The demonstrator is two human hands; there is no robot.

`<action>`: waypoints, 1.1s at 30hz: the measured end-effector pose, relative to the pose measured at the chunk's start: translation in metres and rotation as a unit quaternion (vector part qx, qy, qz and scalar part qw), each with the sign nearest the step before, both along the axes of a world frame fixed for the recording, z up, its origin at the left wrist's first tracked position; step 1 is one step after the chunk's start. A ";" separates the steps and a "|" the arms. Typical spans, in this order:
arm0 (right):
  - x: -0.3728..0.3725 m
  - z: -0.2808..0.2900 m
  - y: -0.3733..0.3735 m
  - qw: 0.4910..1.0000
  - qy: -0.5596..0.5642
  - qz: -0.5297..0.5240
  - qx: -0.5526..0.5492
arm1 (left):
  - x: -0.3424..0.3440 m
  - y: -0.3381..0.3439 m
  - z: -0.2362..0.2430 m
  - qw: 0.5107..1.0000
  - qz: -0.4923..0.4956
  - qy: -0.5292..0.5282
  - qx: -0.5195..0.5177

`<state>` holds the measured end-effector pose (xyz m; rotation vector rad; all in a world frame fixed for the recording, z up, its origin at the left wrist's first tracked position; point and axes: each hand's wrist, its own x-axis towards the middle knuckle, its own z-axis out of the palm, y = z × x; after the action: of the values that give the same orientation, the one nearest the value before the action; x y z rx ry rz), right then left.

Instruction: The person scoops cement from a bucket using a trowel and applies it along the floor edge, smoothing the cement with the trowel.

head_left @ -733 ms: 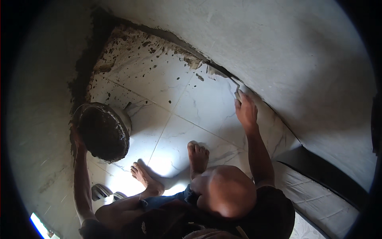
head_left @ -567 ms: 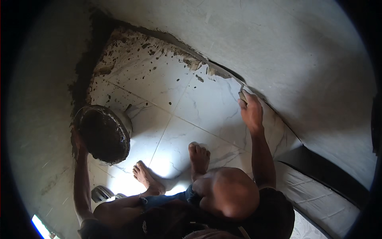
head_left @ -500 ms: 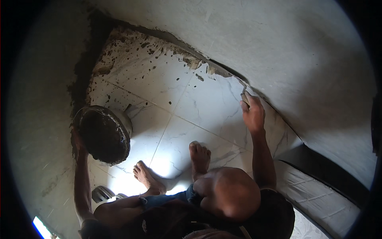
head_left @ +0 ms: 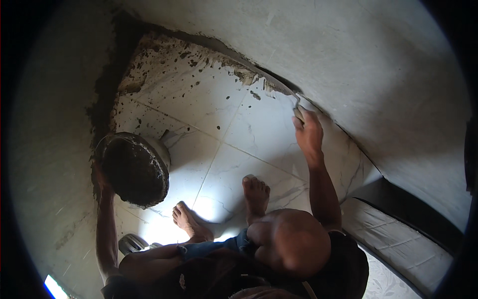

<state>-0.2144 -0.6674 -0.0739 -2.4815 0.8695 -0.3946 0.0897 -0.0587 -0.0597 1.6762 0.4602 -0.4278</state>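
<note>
My right hand point(head_left: 309, 134) is closed round the handle of a trowel point(head_left: 298, 112). Its thin bent neck reaches up to the foot of the right-hand wall, where the blade lies along the strip of wet mortar point(head_left: 234, 57). At the far left, my left hand point(head_left: 103, 180) grips the side of a bucket point(head_left: 160, 152), its fingers mostly lost in shadow. The bucket leans over with its mouth toward me; dark grey mortar point(head_left: 130, 169) coats the inside and rim.
White marbled floor tiles point(head_left: 259, 137) carry mortar splashes, thickest in the far corner. Dark mortar point(head_left: 107, 74) also edges the left wall. My bare feet point(head_left: 256, 197) rest on the tiles. A sandal point(head_left: 130, 244) lies at lower left; a pale cushioned piece point(head_left: 393, 244) stands at right.
My right hand has moved a little left and up along the wall foot with the trowel. My left hand stays at the bucket; the whole view has shifted slightly.
</note>
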 end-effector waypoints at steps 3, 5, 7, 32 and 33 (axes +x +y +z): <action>-0.025 0.007 0.008 0.999 -0.039 0.011 -0.028 | -0.005 -0.004 0.001 1.000 -0.002 0.003 0.000; -0.037 0.005 0.017 0.999 -0.044 -0.003 -0.016 | -0.004 -0.008 0.001 1.000 -0.004 0.004 -0.001; -0.044 -0.007 0.019 0.998 -0.051 -0.020 -0.006 | -0.005 -0.009 0.002 1.000 -0.005 0.005 -0.001; -0.083 -0.012 0.001 0.998 -0.013 -0.033 -0.042 | -0.004 -0.025 0.021 1.000 0.004 0.014 0.008; -0.092 -0.009 -0.001 0.998 -0.004 -0.039 -0.054 | -0.014 -0.029 0.015 0.999 0.006 -0.013 0.040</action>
<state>-0.3060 -0.6683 -0.0825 -2.5481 0.9675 -0.4891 0.0758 -0.0877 -0.0450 1.7540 0.4737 -0.3818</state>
